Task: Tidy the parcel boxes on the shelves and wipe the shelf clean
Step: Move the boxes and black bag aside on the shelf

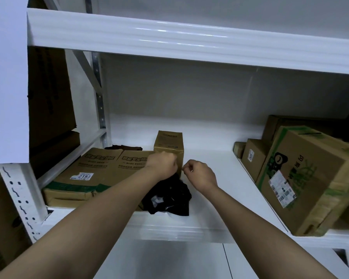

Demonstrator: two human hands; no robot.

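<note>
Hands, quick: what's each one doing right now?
Left hand: fingers curled, gripping the black cloth beside the small upright box.
Right hand: fingers curled; whether it pinches anything cannot be told.

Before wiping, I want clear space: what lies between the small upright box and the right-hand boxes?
Only bare white shelf lies between small upright box and right-hand boxes, head view.

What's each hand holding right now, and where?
Left hand grips the black cloth by its bunched top. Right hand is curled; any hold cannot be told.

Both hands (162, 165) gather black cloth (169, 195) on shelf (220, 178).
</note>
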